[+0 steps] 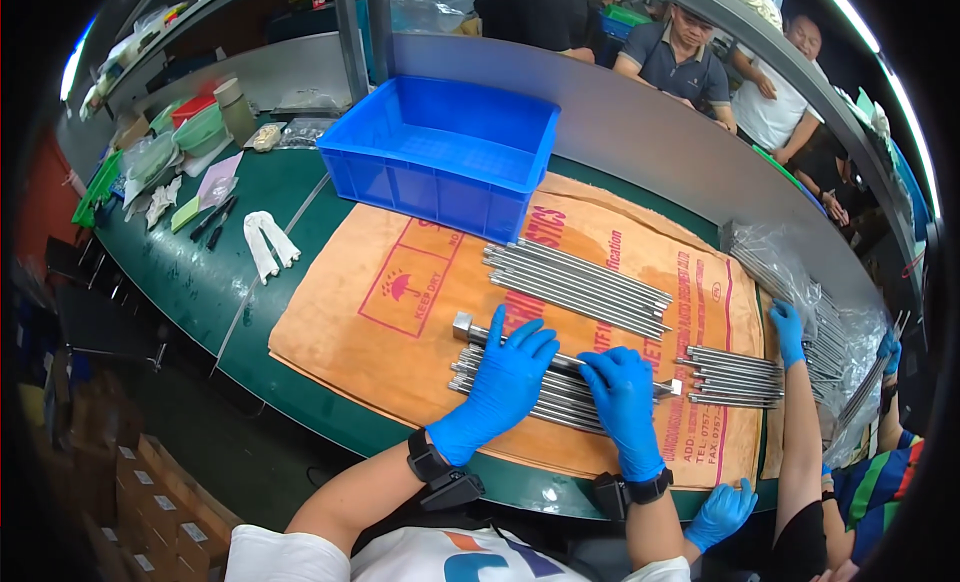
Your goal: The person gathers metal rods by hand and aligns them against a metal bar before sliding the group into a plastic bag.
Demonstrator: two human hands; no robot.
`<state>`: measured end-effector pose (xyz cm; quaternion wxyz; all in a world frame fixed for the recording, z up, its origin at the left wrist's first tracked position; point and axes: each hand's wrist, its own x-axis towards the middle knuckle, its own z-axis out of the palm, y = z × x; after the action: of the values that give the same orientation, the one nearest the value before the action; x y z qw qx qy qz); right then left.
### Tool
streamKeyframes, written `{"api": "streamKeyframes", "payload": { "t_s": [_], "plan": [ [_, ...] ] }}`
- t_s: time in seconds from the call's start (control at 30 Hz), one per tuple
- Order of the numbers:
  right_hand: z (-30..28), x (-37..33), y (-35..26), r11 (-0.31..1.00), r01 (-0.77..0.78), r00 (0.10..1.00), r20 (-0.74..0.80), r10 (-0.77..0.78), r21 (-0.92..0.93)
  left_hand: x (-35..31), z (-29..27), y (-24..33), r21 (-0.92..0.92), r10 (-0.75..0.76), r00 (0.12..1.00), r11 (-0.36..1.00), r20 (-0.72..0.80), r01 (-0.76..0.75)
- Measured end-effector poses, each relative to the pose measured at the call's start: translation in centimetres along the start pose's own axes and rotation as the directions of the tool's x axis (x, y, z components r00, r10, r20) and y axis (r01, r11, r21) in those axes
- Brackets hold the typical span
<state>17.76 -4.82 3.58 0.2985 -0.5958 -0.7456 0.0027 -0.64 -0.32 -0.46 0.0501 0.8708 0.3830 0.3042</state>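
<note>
My left hand [505, 382], in a blue glove, lies over a bundle of steel rods [565, 407], its fingers stretched out and its thumb raised. A rod [568, 360] with a square metal block [463, 326] at its left end passes beneath it. My right hand [622, 397], also gloved in blue, has its fingers curled and pinched on this rod. A small white piece [676, 387] shows near the rod's right end. A second row of rods [580, 287] lies just beyond, on the printed brown paper sheet [340, 322].
A blue plastic bin [440, 187] stands at the back. Shorter rods [735, 377] and plastic-wrapped rods [790, 267] lie to the right. A co-worker's gloved hand [788, 332] reaches in there; another gloved hand [722, 514] rests at the near edge. White gloves [268, 244] lie left.
</note>
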Motion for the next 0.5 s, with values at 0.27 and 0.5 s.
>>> {"api": "streamKeyframes", "payload": {
  "t_s": [0.27, 0.5],
  "plan": [
    [0.4, -0.4, 1.0, 0.998, -0.056, 0.998, 0.031, 0.056, 0.000, 0.3, 0.3, 0.3, -0.044, 0.020, 1.000, 0.999, 0.017, -0.019],
    [1.3, 0.0, 0.9, 0.996, 0.067, 0.998, -0.023, -0.065, 0.057, 0.2, -0.4, -0.3, -0.030, -0.024, 1.000, 0.999, -0.019, 0.023]
  ]
}}
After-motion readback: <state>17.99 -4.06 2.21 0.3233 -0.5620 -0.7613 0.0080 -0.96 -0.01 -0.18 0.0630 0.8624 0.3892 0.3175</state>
